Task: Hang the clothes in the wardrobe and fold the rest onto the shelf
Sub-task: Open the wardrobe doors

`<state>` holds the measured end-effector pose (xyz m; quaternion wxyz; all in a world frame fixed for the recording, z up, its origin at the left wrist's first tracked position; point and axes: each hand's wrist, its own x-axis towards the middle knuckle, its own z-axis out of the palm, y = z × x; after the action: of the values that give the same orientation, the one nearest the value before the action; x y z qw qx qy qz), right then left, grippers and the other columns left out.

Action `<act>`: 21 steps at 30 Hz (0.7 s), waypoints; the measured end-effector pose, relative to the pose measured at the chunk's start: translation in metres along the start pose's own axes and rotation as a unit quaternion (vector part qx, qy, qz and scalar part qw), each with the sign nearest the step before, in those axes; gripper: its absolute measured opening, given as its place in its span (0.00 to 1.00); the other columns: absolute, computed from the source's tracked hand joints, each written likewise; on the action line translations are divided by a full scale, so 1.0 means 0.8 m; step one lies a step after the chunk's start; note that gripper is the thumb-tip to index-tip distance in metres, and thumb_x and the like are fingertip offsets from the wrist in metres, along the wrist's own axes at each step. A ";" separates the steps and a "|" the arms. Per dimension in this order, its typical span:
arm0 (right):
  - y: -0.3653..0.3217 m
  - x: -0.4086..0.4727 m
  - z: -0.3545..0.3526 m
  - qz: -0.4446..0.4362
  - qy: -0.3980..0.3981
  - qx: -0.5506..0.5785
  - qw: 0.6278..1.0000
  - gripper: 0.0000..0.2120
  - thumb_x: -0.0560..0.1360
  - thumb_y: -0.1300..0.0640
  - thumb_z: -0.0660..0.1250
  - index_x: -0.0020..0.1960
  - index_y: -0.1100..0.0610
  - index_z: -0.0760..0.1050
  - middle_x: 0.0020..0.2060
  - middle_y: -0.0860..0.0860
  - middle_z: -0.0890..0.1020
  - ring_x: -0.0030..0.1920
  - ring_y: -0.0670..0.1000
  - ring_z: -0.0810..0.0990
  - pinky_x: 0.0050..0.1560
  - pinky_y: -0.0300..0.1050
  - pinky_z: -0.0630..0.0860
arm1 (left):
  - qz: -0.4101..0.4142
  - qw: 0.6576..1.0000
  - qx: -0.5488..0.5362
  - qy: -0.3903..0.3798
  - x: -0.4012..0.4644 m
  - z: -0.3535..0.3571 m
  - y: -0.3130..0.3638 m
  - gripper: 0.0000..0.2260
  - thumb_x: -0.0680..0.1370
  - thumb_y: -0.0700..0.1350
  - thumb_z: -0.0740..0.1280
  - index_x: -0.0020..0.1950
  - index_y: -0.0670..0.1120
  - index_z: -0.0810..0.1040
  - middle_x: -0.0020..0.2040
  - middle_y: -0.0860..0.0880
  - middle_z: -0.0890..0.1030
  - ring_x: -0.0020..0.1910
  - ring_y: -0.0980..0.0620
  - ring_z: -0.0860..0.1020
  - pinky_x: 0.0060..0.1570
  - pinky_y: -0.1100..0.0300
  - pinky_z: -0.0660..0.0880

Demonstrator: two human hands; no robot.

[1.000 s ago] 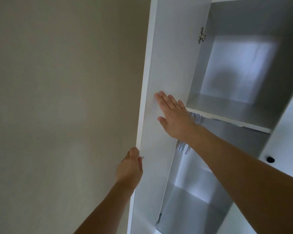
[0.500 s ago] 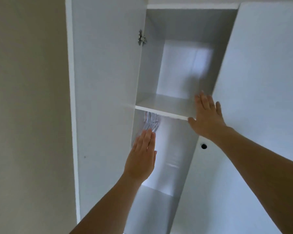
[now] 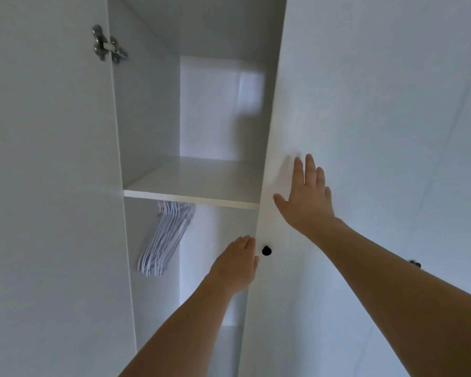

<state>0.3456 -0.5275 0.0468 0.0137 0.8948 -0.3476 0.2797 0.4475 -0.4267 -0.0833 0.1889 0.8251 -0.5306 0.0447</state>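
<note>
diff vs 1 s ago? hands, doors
The left hand let go of the left door edge and moved right to the edge of the right door, beside the black knob. The right hand left the left door and now presses flat on the right door. Unchanged: the shelf holds nothing and the hangers hang beneath it.

we see no readable text, labels, brands, numbers or signs anywhere in view.
</note>
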 end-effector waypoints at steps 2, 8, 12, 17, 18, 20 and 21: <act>-0.007 0.026 0.017 0.027 0.010 0.008 1.000 0.41 0.78 0.41 0.58 0.77 0.55 0.34 0.76 0.51 0.35 0.76 0.59 0.39 0.73 0.62 0.49 | -0.038 0.996 -0.079 -0.007 0.037 0.004 -0.006 0.25 0.84 0.50 0.50 0.79 0.42 0.50 0.78 0.46 0.55 0.77 0.50 0.54 0.73 0.58 0.53; -0.040 0.090 0.055 0.100 0.051 0.056 0.992 0.44 0.77 0.40 0.60 0.76 0.54 0.33 0.76 0.52 0.35 0.76 0.60 0.37 0.70 0.70 0.48 | -0.089 0.972 -0.209 -0.053 0.106 0.028 -0.026 0.18 0.84 0.49 0.51 0.69 0.41 0.66 0.62 0.41 0.76 0.60 0.41 0.75 0.56 0.53 0.71; -0.044 0.099 0.075 0.116 0.090 0.042 0.988 0.47 0.76 0.41 0.63 0.76 0.55 0.32 0.76 0.54 0.35 0.76 0.62 0.37 0.70 0.69 0.53 | -0.103 0.958 -0.268 -0.004 0.118 0.049 -0.036 0.14 0.83 0.49 0.53 0.53 0.43 0.74 0.48 0.44 0.79 0.45 0.46 0.77 0.44 0.56 0.72; -0.033 0.066 0.067 0.092 0.114 0.037 0.988 0.51 0.72 0.41 0.67 0.76 0.55 0.32 0.76 0.54 0.37 0.76 0.61 0.40 0.69 0.67 0.58 | -0.071 0.962 -0.264 0.012 0.088 0.041 -0.033 0.14 0.82 0.51 0.56 0.51 0.43 0.76 0.42 0.46 0.80 0.39 0.48 0.77 0.37 0.60 0.69; -0.030 0.056 0.060 0.084 0.114 0.046 0.989 0.52 0.72 0.42 0.68 0.76 0.54 0.33 0.76 0.54 0.37 0.76 0.61 0.40 0.70 0.66 0.59 | -0.069 0.960 -0.270 0.011 0.075 0.039 -0.028 0.14 0.82 0.52 0.57 0.51 0.43 0.76 0.41 0.47 0.79 0.38 0.49 0.76 0.37 0.59 0.70; -0.025 0.030 0.041 0.069 0.109 0.070 0.989 0.52 0.72 0.43 0.69 0.76 0.53 0.33 0.76 0.53 0.38 0.76 0.60 0.40 0.71 0.63 0.60 | -0.065 0.959 -0.276 0.008 0.043 0.036 -0.012 0.14 0.82 0.52 0.57 0.50 0.43 0.75 0.41 0.46 0.80 0.38 0.48 0.78 0.39 0.56 0.74; -0.021 0.013 0.030 0.061 0.105 0.086 0.989 0.52 0.71 0.45 0.70 0.76 0.53 0.34 0.76 0.53 0.38 0.76 0.60 0.41 0.71 0.62 0.61 | -0.065 0.959 -0.277 0.010 0.026 0.033 -0.002 0.14 0.82 0.52 0.58 0.49 0.44 0.75 0.41 0.46 0.81 0.39 0.47 0.79 0.41 0.55 0.75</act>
<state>0.3744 -0.5265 0.0351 -0.0443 0.8354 -0.3727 0.4016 0.4548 -0.4533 -0.1027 0.4180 0.7727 -0.4653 -0.1083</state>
